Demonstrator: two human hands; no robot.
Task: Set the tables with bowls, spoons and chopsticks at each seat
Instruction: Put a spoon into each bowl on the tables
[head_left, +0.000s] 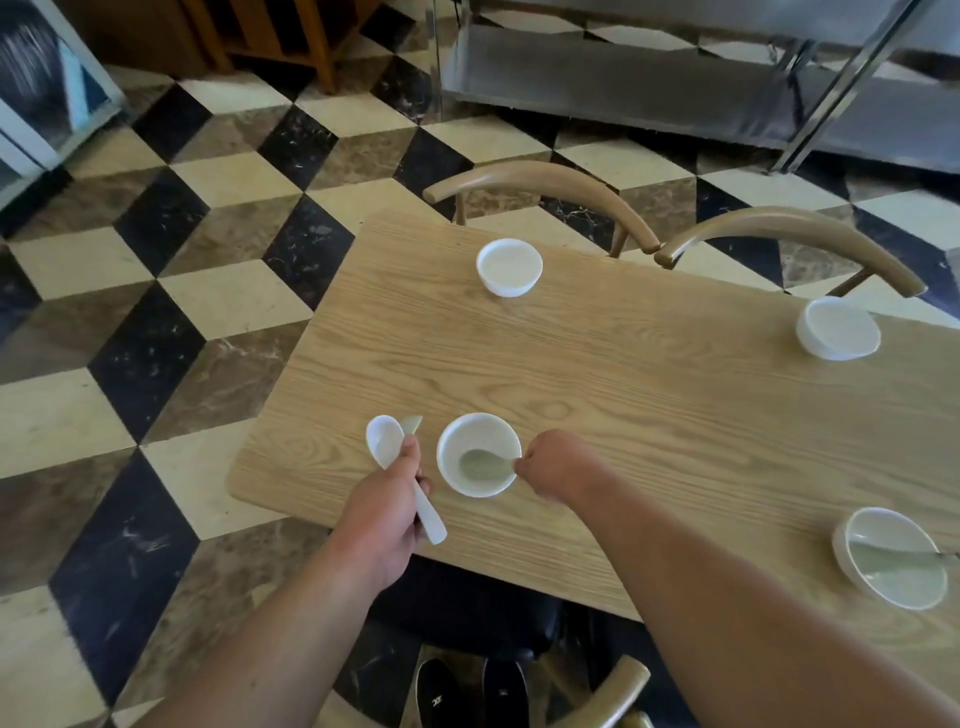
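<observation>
The right hand's (553, 467) fingers (521, 466) are pinched on the handle end of a spoon (483, 464) whose scoop lies inside the near bowl (478, 454); the handle itself is hidden by the fingertips at the bowl's right rim. The left hand (387, 506) is curled in a fist around more white spoons (385, 441), their scoops sticking up past the knuckles and one handle poking out below the palm; how many it grips cannot be told for sure, though a second scoop edge shows behind the first. This hand hangs just left of the near bowl, over the desk's (649, 395) near-left corner. Three other white bowls stand on the wood: one at the far side (509, 267) before a chair (540, 187), one at the far right (837, 328) before a second chair (795, 228), both seemingly without spoons, and one at the near right edge (891, 557) with a spoon resting in it. A dark seat (467, 603) sits below the near edge, with two black shoes (472, 693) on the checkered floor (156, 322).
</observation>
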